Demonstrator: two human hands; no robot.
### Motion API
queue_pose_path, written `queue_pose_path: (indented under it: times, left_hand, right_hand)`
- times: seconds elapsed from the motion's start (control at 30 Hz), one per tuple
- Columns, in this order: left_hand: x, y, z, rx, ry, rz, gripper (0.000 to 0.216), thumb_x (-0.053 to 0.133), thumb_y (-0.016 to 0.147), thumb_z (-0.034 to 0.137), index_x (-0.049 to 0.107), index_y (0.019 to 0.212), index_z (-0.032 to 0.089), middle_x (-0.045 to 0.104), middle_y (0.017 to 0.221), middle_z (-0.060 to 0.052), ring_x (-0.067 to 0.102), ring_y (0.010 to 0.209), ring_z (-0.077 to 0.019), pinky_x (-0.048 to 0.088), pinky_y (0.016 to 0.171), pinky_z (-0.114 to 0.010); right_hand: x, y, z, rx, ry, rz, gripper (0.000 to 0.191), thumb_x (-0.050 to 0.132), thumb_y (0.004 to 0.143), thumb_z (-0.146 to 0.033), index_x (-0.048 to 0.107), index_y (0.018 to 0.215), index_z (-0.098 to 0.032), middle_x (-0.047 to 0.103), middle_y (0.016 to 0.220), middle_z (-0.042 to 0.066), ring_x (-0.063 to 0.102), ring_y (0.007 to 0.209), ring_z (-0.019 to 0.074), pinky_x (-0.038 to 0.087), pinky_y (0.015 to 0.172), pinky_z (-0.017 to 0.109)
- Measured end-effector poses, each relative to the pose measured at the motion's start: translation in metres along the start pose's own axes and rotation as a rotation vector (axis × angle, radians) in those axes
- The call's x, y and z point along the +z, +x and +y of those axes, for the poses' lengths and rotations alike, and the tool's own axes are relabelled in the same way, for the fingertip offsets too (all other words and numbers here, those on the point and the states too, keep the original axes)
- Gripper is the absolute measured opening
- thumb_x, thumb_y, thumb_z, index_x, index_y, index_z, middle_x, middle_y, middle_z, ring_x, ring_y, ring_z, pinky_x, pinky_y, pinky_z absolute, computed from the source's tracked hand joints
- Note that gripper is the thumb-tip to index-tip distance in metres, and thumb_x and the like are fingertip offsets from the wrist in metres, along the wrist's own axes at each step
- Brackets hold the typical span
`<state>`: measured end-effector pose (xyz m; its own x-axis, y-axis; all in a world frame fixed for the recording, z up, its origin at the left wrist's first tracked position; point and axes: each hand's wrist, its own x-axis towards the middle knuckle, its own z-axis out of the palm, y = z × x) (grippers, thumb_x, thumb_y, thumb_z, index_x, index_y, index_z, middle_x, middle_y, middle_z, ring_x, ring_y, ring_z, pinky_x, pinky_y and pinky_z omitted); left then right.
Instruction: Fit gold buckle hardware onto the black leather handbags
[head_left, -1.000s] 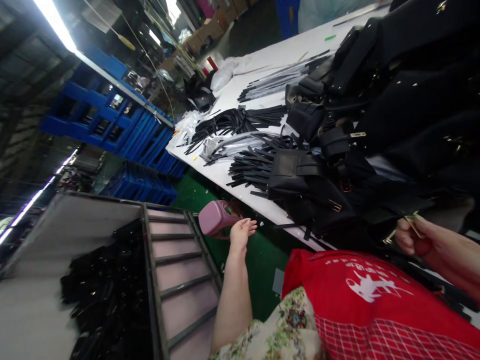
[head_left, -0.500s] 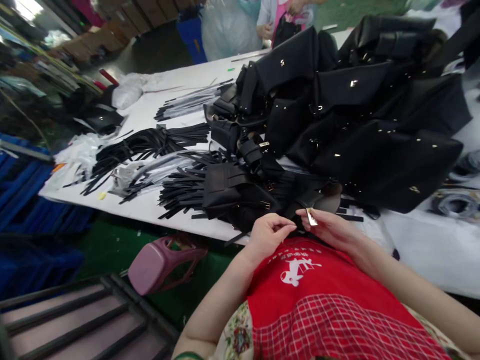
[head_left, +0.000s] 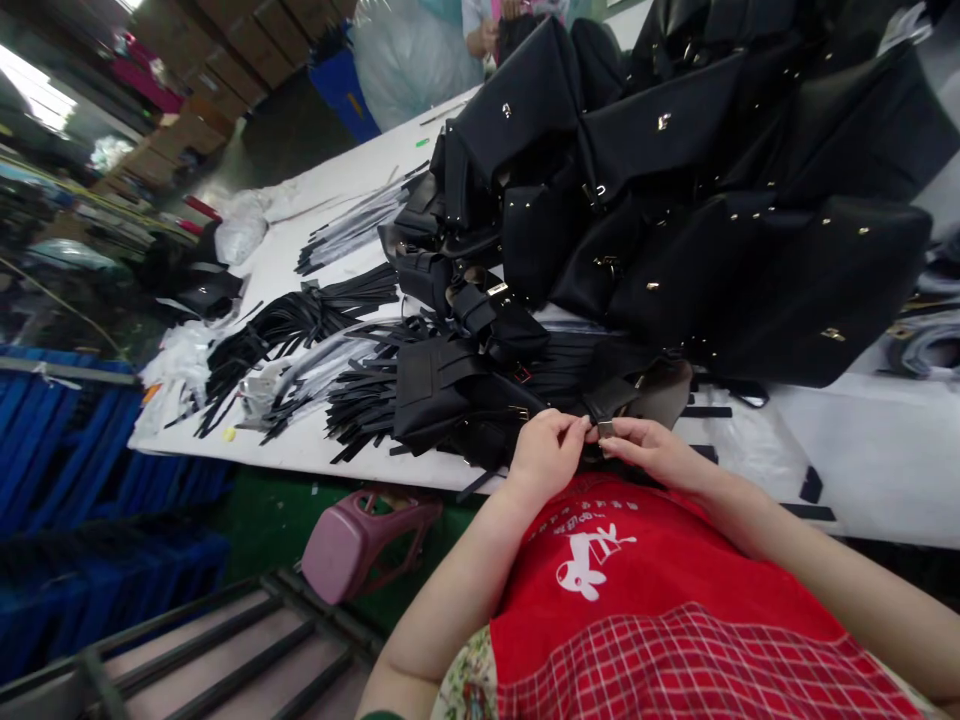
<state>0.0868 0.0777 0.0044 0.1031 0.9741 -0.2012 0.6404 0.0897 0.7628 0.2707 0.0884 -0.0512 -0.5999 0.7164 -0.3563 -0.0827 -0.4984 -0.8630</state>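
Note:
My left hand (head_left: pixel 546 452) and my right hand (head_left: pixel 651 450) meet at the near edge of the white table (head_left: pixel 840 445), both pinched on a small metal buckle with a black strap (head_left: pixel 604 428) between their fingertips. The strap runs up to a black leather piece (head_left: pixel 637 392) just behind the hands. A big heap of black handbags (head_left: pixel 712 190) with gold fittings rises behind that. Left of my hands lie bundles of black straps (head_left: pixel 360 385) fanned over the table.
A pink plastic stool (head_left: pixel 360 540) lies tipped on the green floor below the table edge. A metal cart frame (head_left: pixel 247 650) sits at lower left, blue crates (head_left: pixel 67 430) at far left. Another person stands at the table's far end (head_left: pixel 487 25). I wear a red apron (head_left: pixel 660 610).
The view swung from the cart on the left to the table. My left hand came up from beside the stool and joined my right hand on the buckle.

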Motion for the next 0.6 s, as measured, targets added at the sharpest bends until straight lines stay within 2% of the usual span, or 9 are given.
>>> queue_pose_path:
  times: [0.07, 0.1, 0.17, 0.23, 0.33, 0.43, 0.6]
  left_hand:
    - [0.004, 0.006, 0.0, -0.106, -0.07, -0.064, 0.036, 0.05, 0.092, 0.038, 0.075, 0.076, 0.018, 0.072, 0.073, -0.005, 0.064, 0.07, -0.0167, 0.046, 0.068, -0.027]
    - [0.006, 0.009, 0.0, -0.151, -0.112, -0.076, 0.036, 0.051, 0.092, 0.039, 0.075, 0.077, 0.018, 0.073, 0.074, -0.005, 0.065, 0.071, -0.017, 0.046, 0.068, -0.027]
    - [0.009, 0.013, 0.003, -0.192, -0.155, -0.071, 0.033, 0.054, 0.089, 0.039, 0.076, 0.077, 0.017, 0.074, 0.076, -0.005, 0.066, 0.071, -0.0171, 0.047, 0.067, -0.026]
    - [0.011, 0.015, 0.008, -0.187, -0.139, -0.077, 0.034, 0.054, 0.089, 0.038, 0.075, 0.071, 0.017, 0.073, 0.071, -0.004, 0.065, 0.068, -0.0164, 0.045, 0.065, -0.026]
    - [0.015, 0.017, 0.015, -0.221, -0.118, -0.122, 0.034, 0.058, 0.086, 0.04, 0.075, 0.069, 0.017, 0.071, 0.064, -0.004, 0.062, 0.06, -0.015, 0.043, 0.058, -0.025]
    - [0.021, 0.018, 0.018, -0.334, -0.17, -0.133, 0.023, 0.066, 0.078, 0.036, 0.076, 0.075, 0.015, 0.069, 0.063, -0.003, 0.058, 0.056, -0.0131, 0.041, 0.054, -0.024]
    - [0.038, 0.016, 0.015, -0.404, -0.219, -0.123, 0.02, 0.074, 0.068, 0.033, 0.076, 0.077, 0.015, 0.054, 0.054, 0.003, 0.039, 0.047, -0.0068, 0.029, 0.045, -0.021]
  right_hand:
    - [-0.002, 0.0, -0.002, -0.024, -0.007, -0.03, 0.037, 0.072, 0.074, -0.052, 0.07, 0.087, -0.017, 0.065, 0.085, 0.004, 0.055, 0.079, 0.0174, 0.044, 0.074, 0.031]
    - [-0.004, 0.001, -0.002, -0.024, -0.003, -0.031, 0.037, 0.072, 0.074, -0.052, 0.07, 0.087, -0.017, 0.065, 0.084, 0.004, 0.055, 0.078, 0.0169, 0.044, 0.073, 0.031]
    - [-0.005, 0.0, -0.001, 0.001, 0.014, -0.029, 0.037, 0.071, 0.076, -0.052, 0.069, 0.089, -0.017, 0.062, 0.078, 0.002, 0.05, 0.067, 0.0129, 0.041, 0.062, 0.026]
    - [-0.007, -0.001, 0.001, 0.034, 0.051, -0.034, 0.037, 0.069, 0.078, -0.052, 0.067, 0.088, -0.016, 0.056, 0.068, -0.001, 0.042, 0.056, 0.009, 0.033, 0.051, 0.023]
    - [-0.009, -0.002, 0.003, 0.062, 0.086, -0.051, 0.038, 0.066, 0.081, -0.054, 0.065, 0.081, -0.016, 0.046, 0.056, -0.004, 0.035, 0.049, 0.0074, 0.026, 0.047, 0.023]
    - [-0.013, -0.004, 0.003, 0.088, 0.031, -0.054, 0.039, 0.066, 0.08, -0.055, 0.061, 0.072, -0.017, 0.052, 0.054, -0.002, 0.043, 0.049, 0.0085, 0.034, 0.048, 0.024]
    - [-0.029, -0.012, 0.002, 0.179, -0.095, -0.091, 0.033, 0.072, 0.076, -0.049, 0.065, 0.08, -0.018, 0.067, 0.069, 0.004, 0.06, 0.059, 0.0143, 0.044, 0.053, 0.025]
